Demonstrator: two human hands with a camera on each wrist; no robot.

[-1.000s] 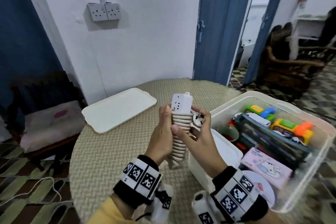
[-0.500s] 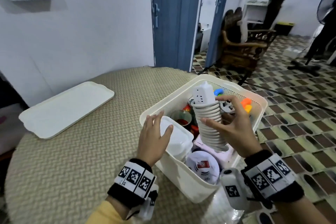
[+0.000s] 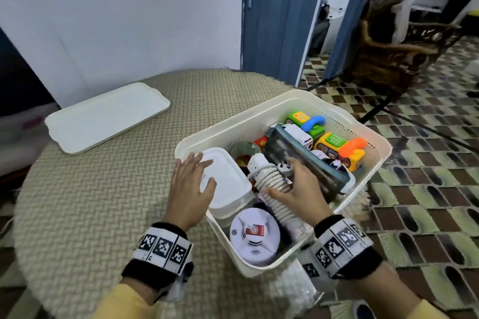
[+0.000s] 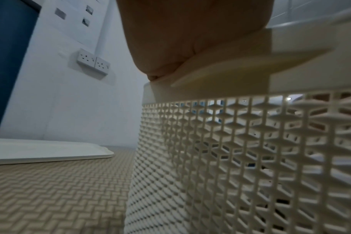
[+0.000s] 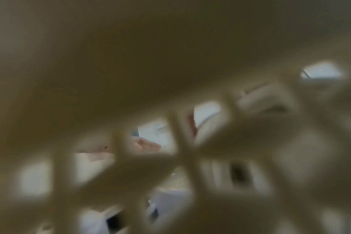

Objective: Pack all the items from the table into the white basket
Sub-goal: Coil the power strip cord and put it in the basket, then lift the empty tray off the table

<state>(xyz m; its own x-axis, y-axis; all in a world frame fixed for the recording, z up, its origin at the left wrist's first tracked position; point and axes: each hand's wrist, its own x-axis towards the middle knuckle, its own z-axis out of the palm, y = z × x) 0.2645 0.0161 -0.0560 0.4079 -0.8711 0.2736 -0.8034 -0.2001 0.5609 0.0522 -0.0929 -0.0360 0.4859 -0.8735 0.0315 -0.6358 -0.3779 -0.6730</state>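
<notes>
The white basket [image 3: 282, 105] stands on the round woven table [image 3: 108, 210], full of items. My right hand [image 3: 291, 184] holds the white power strip [image 3: 269, 179], wound in its own cable, down inside the basket beside a dark pouch [image 3: 305, 160]. My left hand [image 3: 193, 176] rests flat with spread fingers on a white lidded container [image 3: 228, 184] at the basket's near-left corner. In the left wrist view the palm [image 4: 186, 36] sits on the basket rim above its lattice wall [image 4: 250, 150]. The right wrist view shows only blurred basket lattice [image 5: 170, 158].
A white tray [image 3: 106, 116] lies on the table's far left. Inside the basket are toy phones [image 3: 339, 146], a white round detector [image 3: 255, 235] and other items. A clear packet [image 3: 295, 285] lies at the basket's near edge. Tiled floor and a wooden armchair [image 3: 394, 41] are to the right.
My right hand has lowered the wound power strip from above the basket down into it. My left hand stays on the white container. The head view has shifted right.
</notes>
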